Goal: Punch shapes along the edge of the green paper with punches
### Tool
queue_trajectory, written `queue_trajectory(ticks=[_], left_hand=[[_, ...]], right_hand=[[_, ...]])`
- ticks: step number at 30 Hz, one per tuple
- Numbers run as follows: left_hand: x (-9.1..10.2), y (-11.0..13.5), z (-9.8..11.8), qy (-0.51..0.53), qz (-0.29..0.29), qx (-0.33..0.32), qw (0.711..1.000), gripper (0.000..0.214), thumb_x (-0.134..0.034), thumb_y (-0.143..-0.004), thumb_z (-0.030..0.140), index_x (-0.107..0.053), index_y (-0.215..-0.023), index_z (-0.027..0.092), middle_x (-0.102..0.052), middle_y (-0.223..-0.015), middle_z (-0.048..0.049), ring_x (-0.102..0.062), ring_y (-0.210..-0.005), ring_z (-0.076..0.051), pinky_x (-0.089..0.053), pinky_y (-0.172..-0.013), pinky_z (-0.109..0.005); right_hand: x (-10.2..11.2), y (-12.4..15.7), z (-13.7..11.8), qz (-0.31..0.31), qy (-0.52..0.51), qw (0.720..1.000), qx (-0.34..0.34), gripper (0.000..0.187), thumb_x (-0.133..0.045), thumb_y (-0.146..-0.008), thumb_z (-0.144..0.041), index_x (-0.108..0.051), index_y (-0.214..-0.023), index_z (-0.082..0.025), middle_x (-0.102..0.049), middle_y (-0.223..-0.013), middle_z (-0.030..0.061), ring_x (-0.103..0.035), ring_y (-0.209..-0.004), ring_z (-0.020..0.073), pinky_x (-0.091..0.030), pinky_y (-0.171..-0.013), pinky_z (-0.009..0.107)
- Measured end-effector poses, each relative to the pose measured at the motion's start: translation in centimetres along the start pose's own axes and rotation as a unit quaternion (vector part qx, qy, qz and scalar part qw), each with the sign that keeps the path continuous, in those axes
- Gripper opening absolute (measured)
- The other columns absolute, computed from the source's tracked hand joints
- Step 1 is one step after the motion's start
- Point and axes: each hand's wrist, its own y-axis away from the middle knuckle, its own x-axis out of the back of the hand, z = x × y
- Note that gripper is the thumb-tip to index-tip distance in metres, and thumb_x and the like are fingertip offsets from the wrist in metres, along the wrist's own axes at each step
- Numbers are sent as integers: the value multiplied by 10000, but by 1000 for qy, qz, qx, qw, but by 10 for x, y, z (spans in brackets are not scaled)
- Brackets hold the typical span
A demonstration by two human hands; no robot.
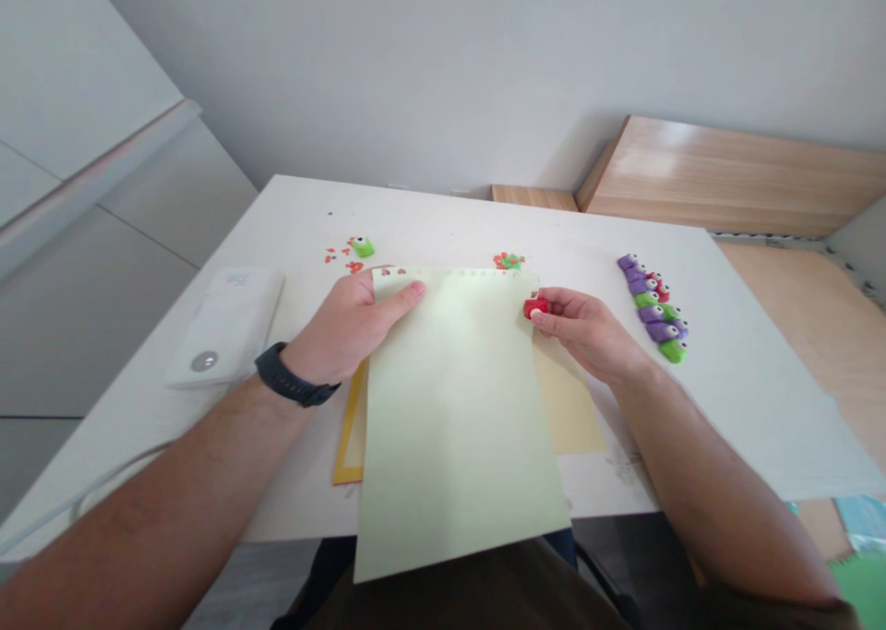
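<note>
A pale green sheet of paper hangs over the table's front edge, its top edge lined with small cut-out shapes. My left hand grips its upper left corner, thumb on top and fingers behind. At the upper right corner, my right hand pinches a small red paper punch with a white eye-like spot. The punch touches the sheet's edge; whether paper sits in its slot is hidden. Under the sheet lie a cream paper and a yellow-bordered sheet.
Several purple, green and red punches stand in rows on the right. A green punch lies at the back left near red paper bits. Red and green bits lie behind the sheet. A white device with a cable occupies the left.
</note>
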Motion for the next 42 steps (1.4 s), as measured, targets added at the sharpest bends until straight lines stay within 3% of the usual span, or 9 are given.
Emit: queue_trajectory(ticks=[7,15,27,42], left_hand=[[-1,1,0,3,-3,-12,1000,477,-810,-789,493,-738,-1182,232,-790,-1108,-71,-757,-925,-295,-631,-807,-411],[2,1,-4,6,-17,3,1000,443,-743,-891,402,-687,-1281,197,-771,-1197,-47,-739,-982,-274,-613,-880,-415],[0,1,0,0,1,7,1000,453,-809,-803,478,-739,-1185,245,-787,-1142,-69,-756,-947,-308,-629,-818,-421],[1,1,-5,3,-23,1,1000,425,-777,-859,425,-718,-1223,211,-785,-1149,-31,-757,-923,-267,-620,-842,-411]], right_hand=[[1,0,1,7,29,1000,3,360,-871,-770,-367,-742,-1069,-215,-734,-1025,45,-619,-896,172,-415,-736,306],[1,1,-1,6,41,999,4,356,-852,-792,-379,-731,-1078,-206,-728,-1043,49,-604,-877,166,-398,-713,301],[1,0,1,8,44,999,10,339,-851,-794,-376,-733,-1071,-220,-731,-1021,38,-603,-867,167,-379,-695,301],[0,2,1,12,68,997,46,266,-811,-827,-364,-714,-1020,-210,-697,-953,32,-557,-816,161,-379,-688,306]])
